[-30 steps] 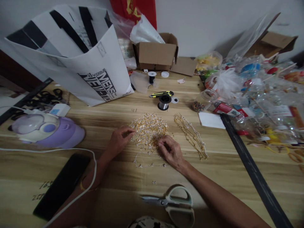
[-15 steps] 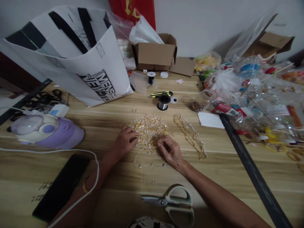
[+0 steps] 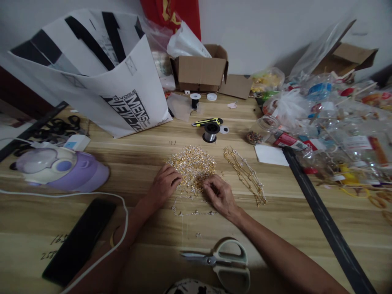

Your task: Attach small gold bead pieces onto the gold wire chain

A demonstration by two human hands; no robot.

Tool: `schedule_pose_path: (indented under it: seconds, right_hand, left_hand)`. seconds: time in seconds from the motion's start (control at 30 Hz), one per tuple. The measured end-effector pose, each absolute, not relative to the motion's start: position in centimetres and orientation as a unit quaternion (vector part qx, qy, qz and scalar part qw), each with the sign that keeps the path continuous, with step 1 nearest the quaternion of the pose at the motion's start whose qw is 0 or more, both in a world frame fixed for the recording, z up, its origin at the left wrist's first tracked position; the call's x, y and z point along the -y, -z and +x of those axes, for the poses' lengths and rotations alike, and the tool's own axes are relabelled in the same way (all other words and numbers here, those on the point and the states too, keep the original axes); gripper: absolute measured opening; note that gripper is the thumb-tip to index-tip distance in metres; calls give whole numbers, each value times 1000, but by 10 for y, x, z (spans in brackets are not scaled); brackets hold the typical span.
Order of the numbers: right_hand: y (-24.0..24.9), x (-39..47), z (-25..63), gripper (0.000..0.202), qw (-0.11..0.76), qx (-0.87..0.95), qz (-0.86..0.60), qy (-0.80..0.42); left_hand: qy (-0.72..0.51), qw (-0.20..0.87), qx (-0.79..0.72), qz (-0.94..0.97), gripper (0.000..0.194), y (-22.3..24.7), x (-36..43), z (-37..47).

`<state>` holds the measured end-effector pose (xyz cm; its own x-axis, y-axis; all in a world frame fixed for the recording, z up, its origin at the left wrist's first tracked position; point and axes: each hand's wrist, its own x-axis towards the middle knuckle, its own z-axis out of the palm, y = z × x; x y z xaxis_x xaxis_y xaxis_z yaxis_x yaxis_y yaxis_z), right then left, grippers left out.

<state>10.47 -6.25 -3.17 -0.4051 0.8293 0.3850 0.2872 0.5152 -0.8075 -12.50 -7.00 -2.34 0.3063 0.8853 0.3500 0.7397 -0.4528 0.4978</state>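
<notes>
A heap of small gold and silver beads or chain pieces (image 3: 192, 163) lies on the wooden table between my hands. At its left edge, my left hand (image 3: 163, 183) is closed with fingers bent and pressed together; what they hold, if anything, is too small to see. My right hand (image 3: 221, 195) pinches at the heap's lower right edge, and its fingertips hide what is in them. A thin silver chain with small ornaments (image 3: 196, 213) lies just in front, running up to my right hand. Gold and silver chains (image 3: 246, 175) are laid out right of the heap.
Scissors (image 3: 214, 260) lie near the front edge. Behind the heap are a wire spool (image 3: 211, 132) and a yellow cutter (image 3: 208, 121). A phone (image 3: 79, 241), white cable and purple device (image 3: 67, 168) are at left. Plastic bottles and bags (image 3: 330, 118) crowd the right beyond a dark strip.
My left hand has shifted slightly, with its fingers drawn closer together at the heap's edge. The right hand stays almost still.
</notes>
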Motion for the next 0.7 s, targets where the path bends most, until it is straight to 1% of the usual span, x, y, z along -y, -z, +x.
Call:
schedule_pose_path:
  seconds: [0.3, 0.7]
  right_hand:
    - [32, 63, 105, 14, 416, 767, -360, -330]
    - [36, 62, 105, 13, 411, 770, -366, -323]
  left_hand:
    - [-341, 147, -515, 772, 12, 16, 68, -130]
    - [-334, 223, -516, 757, 7, 19, 67, -127]
